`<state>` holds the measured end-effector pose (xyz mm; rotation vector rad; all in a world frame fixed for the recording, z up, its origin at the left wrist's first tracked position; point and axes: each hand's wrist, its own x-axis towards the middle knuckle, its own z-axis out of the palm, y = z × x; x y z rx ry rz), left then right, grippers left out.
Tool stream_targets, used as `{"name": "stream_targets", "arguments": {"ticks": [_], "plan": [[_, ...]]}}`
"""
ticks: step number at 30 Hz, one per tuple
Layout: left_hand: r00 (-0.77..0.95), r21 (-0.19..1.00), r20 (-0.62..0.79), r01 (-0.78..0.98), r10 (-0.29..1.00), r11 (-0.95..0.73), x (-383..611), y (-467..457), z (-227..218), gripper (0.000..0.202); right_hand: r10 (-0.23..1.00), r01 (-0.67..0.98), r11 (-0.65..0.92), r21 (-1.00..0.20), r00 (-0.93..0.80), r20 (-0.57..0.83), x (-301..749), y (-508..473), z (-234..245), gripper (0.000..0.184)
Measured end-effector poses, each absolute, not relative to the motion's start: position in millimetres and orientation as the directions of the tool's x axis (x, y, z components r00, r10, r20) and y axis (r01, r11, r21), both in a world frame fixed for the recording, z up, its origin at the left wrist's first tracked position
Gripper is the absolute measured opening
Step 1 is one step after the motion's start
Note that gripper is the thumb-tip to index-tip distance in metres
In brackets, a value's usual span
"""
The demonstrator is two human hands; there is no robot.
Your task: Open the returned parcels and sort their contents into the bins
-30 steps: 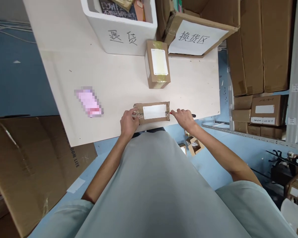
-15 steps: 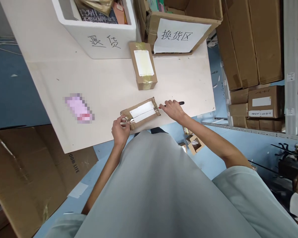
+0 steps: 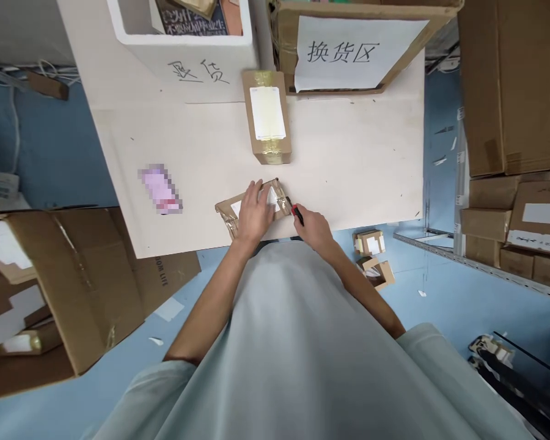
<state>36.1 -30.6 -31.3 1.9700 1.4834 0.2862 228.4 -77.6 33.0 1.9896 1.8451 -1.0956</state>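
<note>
Nearest is the person's pale grey-green shirt, its front reaching almost to the edge of a pale table. Just beyond it, the left hand lies across the middle of a small brown parcel, fingers slightly apart, laid over its top rather than closed round it. The parcel rests slantwise on the table close to the near edge, its ends wrapped in shiny tape and a white label partly covered by the hand. The right hand is closed round a red and black cutter, whose front end is at the parcel's right end — whether it touches, I cannot tell. To the left on the table lies a pink item, blurred into blocks. Past the parcel, and apart from it, stands a taller taped box with a white label on top. Farther back are a white bin with books in it and, to its right, a large carton bearing a white paper sign — both have handwritten characters on their fronts. Off to the far right, beyond the table, tall brown cartons stand above smaller stacked boxes.
</note>
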Motion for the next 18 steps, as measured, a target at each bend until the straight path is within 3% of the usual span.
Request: {"name": "stream_targets", "arguments": {"ticks": [8, 12, 18], "plan": [[0.374, 0.459, -0.289, 0.862, 0.881, -0.215, 46, -9, -36, 0.059, 0.782, 0.888, -0.157, -0.433, -0.156, -0.603, 235, -63, 26, 0.043], [0.338, 0.393, -0.337, 0.899, 0.879, -0.195, 51, -4, -30, 0.062, 0.763, 0.890, -0.143, -0.433, -0.180, -0.621, 239, -54, 26, 0.043], [0.259, 0.395, -0.310, 0.910, 0.915, -0.123, 53, -4, -29, 0.062, 0.751, 0.889, -0.107, -0.445, -0.222, -0.622, 242, -46, 28, 0.036]]}}
